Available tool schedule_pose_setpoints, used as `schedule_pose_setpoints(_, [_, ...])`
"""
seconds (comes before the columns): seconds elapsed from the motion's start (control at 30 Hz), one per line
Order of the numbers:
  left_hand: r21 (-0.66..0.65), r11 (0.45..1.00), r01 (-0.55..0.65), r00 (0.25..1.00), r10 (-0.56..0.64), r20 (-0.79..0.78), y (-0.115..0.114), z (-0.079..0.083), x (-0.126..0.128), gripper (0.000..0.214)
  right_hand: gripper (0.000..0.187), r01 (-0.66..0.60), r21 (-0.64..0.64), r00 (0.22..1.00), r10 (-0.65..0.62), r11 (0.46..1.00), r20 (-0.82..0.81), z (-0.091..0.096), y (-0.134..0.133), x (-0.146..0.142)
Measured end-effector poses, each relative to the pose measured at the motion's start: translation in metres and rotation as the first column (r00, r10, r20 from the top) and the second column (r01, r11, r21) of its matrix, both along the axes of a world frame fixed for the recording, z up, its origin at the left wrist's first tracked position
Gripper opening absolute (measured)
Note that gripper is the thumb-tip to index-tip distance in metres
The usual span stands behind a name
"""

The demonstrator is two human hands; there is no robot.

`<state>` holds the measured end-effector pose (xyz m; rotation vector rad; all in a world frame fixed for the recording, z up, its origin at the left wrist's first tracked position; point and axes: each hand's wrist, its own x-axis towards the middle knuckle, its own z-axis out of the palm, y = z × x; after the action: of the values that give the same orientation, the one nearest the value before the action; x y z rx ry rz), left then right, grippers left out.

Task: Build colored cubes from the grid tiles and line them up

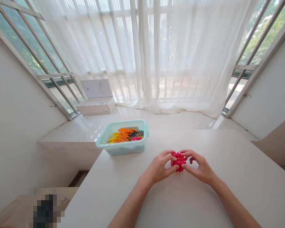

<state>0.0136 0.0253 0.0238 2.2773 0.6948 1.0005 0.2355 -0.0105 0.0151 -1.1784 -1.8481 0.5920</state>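
Observation:
My left hand [158, 167] and my right hand [197, 167] hold a magenta plastic lattice cube [178, 161] between them, just above the white table [142, 202]. Its pieces are interlocking grid-shaped building blocks. The fingers of both hands wrap its sides, hiding part of it. To the upper left stands a pale turquoise plastic bin [122, 147], filled with orange, yellow, pink and teal building pieces [124, 135].
The table's far edge lies just beyond the bin, which stands near its left side. Behind it are a tiled floor, a white box with its lid upright [96, 96], sheer white curtains [142, 53] and tall windows. A pixelated patch covers something at lower left.

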Motion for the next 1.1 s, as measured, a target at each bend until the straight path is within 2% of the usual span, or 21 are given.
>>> schedule_pose_setpoints(0.3, [0.004, 1.000, -0.004, 1.000, 0.004, 0.011, 0.002, -0.003, 0.000, 0.010, 0.021, 0.026, 0.078, 0.999, -0.029, 0.997, 0.032, -0.001, -0.002, -0.003])
schedule_pose_setpoints(0.47, [0.009, 1.000, -0.012, 1.000, 0.012, 0.012, 0.002, -0.004, 0.000, 0.018, 0.026, 0.003, 0.135, 0.999, -0.010, 0.991, 0.046, -0.002, -0.002, -0.005])
schedule_pose_setpoints(0.8, [0.029, 0.999, -0.041, 0.999, 0.041, 0.005, -0.001, -0.005, 0.003, 0.020, 0.023, -0.016, 0.112, 0.999, 0.011, 0.994, 0.042, -0.001, -0.004, -0.009])
schedule_pose_setpoints(0.9, [0.026, 0.999, -0.022, 0.999, 0.023, -0.042, -0.001, -0.006, 0.000, 0.034, 0.023, -0.004, 0.102, 1.000, 0.002, 0.995, 0.019, -0.001, -0.005, -0.010])
schedule_pose_setpoints(1.0, [0.057, 0.998, -0.028, 0.999, 0.031, -0.042, 0.001, -0.002, -0.007, 0.064, 0.024, 0.029, 0.095, 0.998, -0.024, 0.995, -0.055, -0.001, -0.005, -0.008])
schedule_pose_setpoints(1.03, [0.077, 0.995, -0.055, 0.998, 0.057, -0.018, 0.003, 0.001, -0.010, 0.067, 0.024, 0.042, 0.089, 0.996, -0.035, 0.995, -0.088, -0.001, -0.004, -0.007])
schedule_pose_setpoints(1.1, [0.136, 0.980, -0.147, 0.988, 0.140, 0.059, 0.008, 0.011, -0.021, 0.054, 0.022, 0.075, 0.072, 0.986, -0.063, 0.995, -0.157, -0.002, -0.003, -0.004])
